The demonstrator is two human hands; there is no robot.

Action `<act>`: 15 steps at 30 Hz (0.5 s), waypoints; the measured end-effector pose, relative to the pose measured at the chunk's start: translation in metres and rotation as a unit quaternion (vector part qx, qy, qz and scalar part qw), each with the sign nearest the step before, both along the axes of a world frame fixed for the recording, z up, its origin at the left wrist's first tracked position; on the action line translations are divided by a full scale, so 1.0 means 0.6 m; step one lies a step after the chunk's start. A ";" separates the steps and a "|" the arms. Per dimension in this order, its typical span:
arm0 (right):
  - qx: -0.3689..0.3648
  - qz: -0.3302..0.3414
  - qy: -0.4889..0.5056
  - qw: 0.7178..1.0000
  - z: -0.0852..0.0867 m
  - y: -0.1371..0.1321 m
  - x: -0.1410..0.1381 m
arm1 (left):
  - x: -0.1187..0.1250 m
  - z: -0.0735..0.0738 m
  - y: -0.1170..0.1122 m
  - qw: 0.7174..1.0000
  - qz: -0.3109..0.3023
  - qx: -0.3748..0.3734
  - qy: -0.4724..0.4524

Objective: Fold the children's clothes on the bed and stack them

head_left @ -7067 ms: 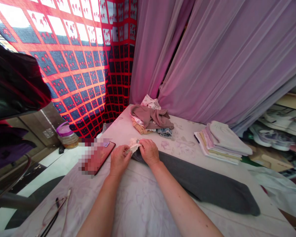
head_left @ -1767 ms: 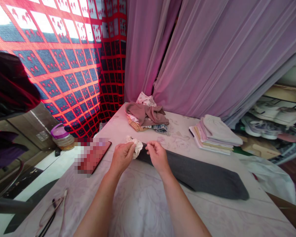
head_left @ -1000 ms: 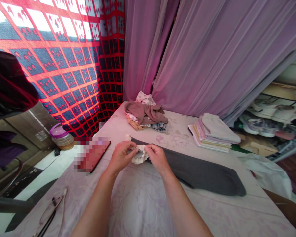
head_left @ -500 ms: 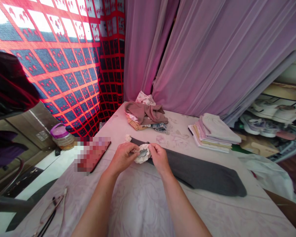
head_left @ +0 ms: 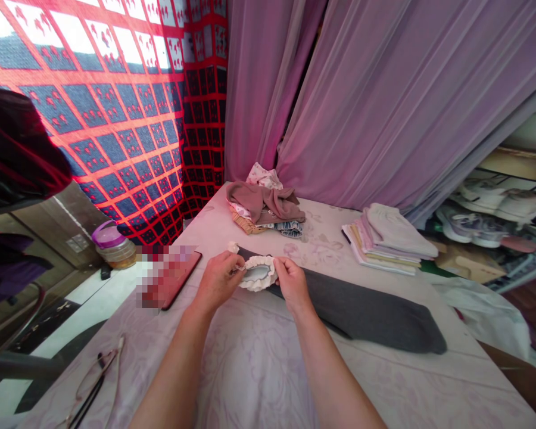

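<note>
Head camera is looking down on a **left hand** (head_left: 217,281) and a **right hand** (head_left: 292,285), both pinching opposite sides of a **ruffled white cuff** (head_left: 256,287). Neither grip is wide: each hand is closed narrowly on the gathered rim, pulling it into a soft oval with a grey-blue inside showing through the opening. The cuff is crinkled and puckered, and it sits between the hands at the near end of a **long grey cloth** (head_left: 375,316), a smooth, matte, flattened tube running off to the right and ending in a rounded edge. A **small white tuft** (head_left: 233,246) is poking out just beyond the left hand, by the cloth's far side.

Beneath everything, a **pale floral cover** (head_left: 250,381) is spreading toward the person, with open fabric between the forearms. A **phone** (head_left: 174,280) in a red case, partly blurred, is lying just beside the left hand, close to the cover's left edge. Thin-framed **glasses** (head_left: 93,381) are resting near that edge, nearer the person.

Further along the cover, a **crumpled clothes heap** (head_left: 263,205) is bunching against a **sheer mauve curtain** (head_left: 384,89), and a **folded clothes stack** (head_left: 386,244) is sitting well to the right of the hands, its layers soft and neatly squared.
</note>
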State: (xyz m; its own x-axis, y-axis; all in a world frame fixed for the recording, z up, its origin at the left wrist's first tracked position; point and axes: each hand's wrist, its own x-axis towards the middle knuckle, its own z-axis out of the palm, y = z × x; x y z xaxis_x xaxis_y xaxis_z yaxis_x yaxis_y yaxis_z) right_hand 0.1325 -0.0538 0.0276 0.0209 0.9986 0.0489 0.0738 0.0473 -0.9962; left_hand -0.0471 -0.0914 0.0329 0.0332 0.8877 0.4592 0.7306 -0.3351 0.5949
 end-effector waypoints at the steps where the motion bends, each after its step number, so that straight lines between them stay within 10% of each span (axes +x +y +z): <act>1: 0.003 0.000 -0.003 1.000 -0.002 0.000 0.001 | -0.001 -0.001 0.000 1.000 0.004 0.005 0.005; 15: 0.023 -0.002 -0.039 0.999 -0.017 -0.001 0.009 | 0.006 -0.003 -0.001 0.999 0.019 -0.033 -0.026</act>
